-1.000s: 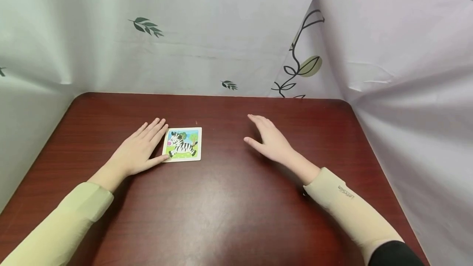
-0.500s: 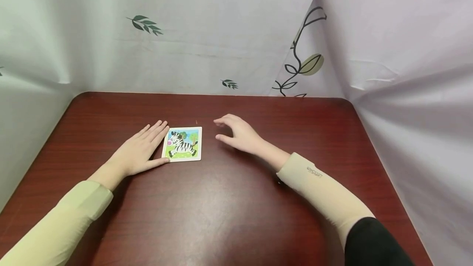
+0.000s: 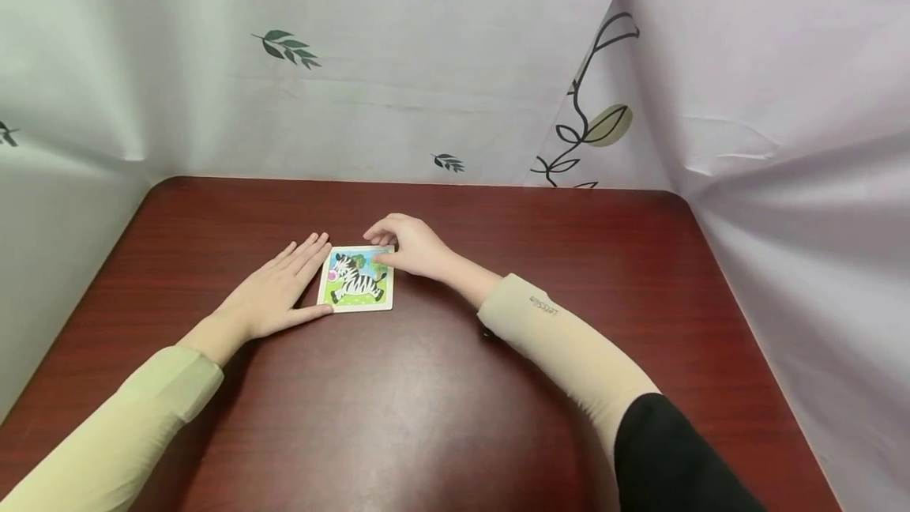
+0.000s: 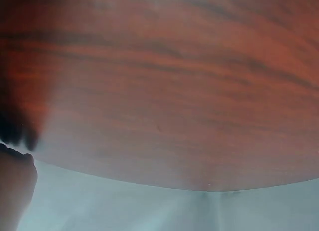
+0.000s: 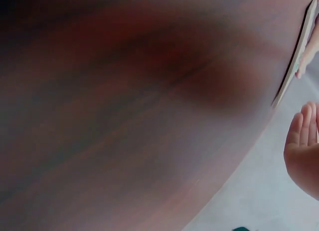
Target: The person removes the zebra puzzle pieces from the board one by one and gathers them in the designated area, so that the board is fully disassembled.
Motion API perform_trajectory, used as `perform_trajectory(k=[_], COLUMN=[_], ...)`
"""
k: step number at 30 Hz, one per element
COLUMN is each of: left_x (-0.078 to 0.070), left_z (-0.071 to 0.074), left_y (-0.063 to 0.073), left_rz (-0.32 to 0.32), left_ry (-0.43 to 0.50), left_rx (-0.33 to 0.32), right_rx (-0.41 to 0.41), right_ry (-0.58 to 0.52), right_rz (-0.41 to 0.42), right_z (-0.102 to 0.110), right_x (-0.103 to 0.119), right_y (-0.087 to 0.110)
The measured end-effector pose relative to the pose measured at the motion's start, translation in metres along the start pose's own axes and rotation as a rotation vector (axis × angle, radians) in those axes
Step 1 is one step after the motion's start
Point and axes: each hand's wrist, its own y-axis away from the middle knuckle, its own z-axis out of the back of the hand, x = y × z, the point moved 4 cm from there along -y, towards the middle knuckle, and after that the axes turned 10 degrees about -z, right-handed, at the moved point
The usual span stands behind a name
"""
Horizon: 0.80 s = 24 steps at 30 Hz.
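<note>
A square zebra picture board [image 3: 355,291] with a pale rim lies on the dark red table. Flat on the table at its left side, my left hand [image 3: 266,299] has straight fingers at the upper left corner and the thumb at the lower left one. My right hand [image 3: 418,247] is over the upper right corner, its fingers loosely bent and its thumb overlapping the picture. The right wrist view shows the board [image 5: 295,59] edge-on, a little apart from the right hand [image 5: 305,161]. In the left wrist view only part of the left hand [image 4: 15,183] shows.
The reddish-brown wooden table [image 3: 426,401] has rounded far corners. A pale curtain [image 3: 398,46] with leaf prints hangs along its back and sides. The sleeves are light beige, with a black part on the right arm [image 3: 661,449].
My right hand has moved left across the table to the board's upper right corner, and its fingers have bent more. The left hand and the board have stayed in place.
</note>
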Motion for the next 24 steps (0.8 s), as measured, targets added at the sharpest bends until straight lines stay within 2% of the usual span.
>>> perform_trajectory(k=[6,13,24], left_x=[-0.002,-0.002,0.0], left_z=[-0.002,-0.003,-0.001], left_y=[0.0,0.002,0.001], left_rz=[0.001,-0.002,-0.024], left_ry=[0.004,-0.005,-0.039], left_rx=[0.009,0.006,-0.021], right_rx=[0.064,0.108,0.127], right_ry=[-0.008,0.108,0.255], right_rz=[-0.017,-0.016,0.018], right_z=[-0.013,-0.025,-0.032], right_x=[0.009,0.012,0.014], right_y=[-0.02,-0.037,-0.046])
